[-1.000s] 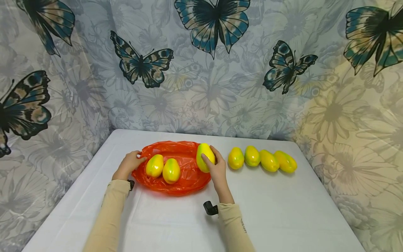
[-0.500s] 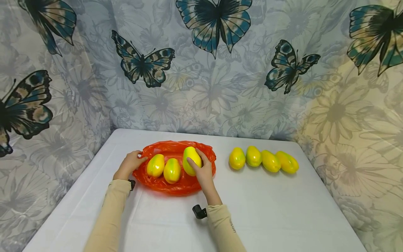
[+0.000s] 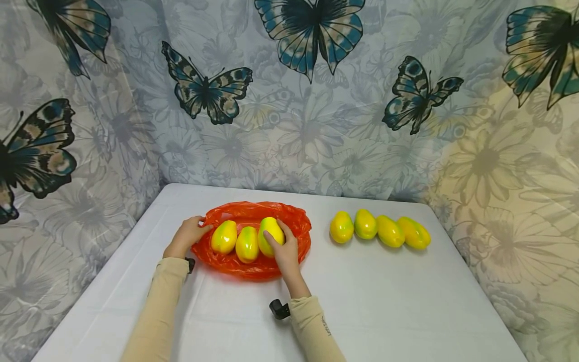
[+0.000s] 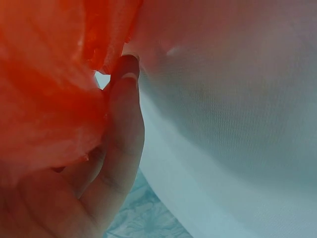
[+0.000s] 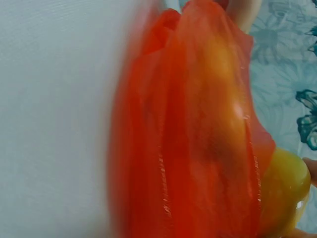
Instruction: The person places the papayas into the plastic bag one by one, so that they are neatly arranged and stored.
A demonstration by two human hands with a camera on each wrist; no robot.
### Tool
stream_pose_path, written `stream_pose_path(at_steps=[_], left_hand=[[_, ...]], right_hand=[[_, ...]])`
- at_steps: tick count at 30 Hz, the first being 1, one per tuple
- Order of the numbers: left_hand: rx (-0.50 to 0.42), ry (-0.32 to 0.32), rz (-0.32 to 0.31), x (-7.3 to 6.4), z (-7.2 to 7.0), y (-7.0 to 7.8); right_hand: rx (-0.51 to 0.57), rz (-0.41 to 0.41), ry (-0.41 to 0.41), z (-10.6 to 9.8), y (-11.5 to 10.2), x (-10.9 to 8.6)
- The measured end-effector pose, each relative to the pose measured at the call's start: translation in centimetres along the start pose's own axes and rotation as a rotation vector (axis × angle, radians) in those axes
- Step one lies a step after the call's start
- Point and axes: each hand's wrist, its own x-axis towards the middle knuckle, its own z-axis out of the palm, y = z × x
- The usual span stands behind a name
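A red plastic bag (image 3: 293, 221) lies spread wide on the table with two yellow-green mangoes, one at the left (image 3: 223, 237) and one in the middle (image 3: 247, 245), inside it. My left hand (image 3: 185, 236) pinches the bag's left rim; the left wrist view has the thin red film between thumb and fingers. Over the bag's right half, my right hand (image 3: 287, 252) grips a third mango (image 3: 268, 236), close beside the middle one. In the right wrist view that mango (image 5: 285, 193) shows past the bag's edge, with fingertips at its far side.
Several more yellow mangoes (image 3: 365, 224) lie in a row on the white-covered table (image 3: 384, 301), right of the bag. Behind the table hangs a floral cloth backdrop (image 3: 307, 141) with butterfly prints. Each wrist wears a small black camera (image 3: 279, 308).
My right hand has carried its mango leftward from the bag's right rim to beside the middle mango, and lower. The left hand keeps its hold on the bag's rim.
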Motion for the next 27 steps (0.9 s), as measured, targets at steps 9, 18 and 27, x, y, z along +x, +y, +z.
stream_pose_path(at_steps=[9, 18, 27], left_hand=[[0.008, -0.003, 0.005, 0.1, 0.1, 0.0], [0.016, 0.013, 0.02, 0.3, 0.2, -0.1], [0.027, 0.036, 0.05, 0.4, 0.2, -0.1]], right_hand=[[-0.031, 0.006, 0.006, 0.1, 0.8, -0.1], [-0.079, 0.039, 0.007, 0.3, 1.9, 0.0], [-0.097, 0.033, -0.068, 0.4, 2.5, 0.0]])
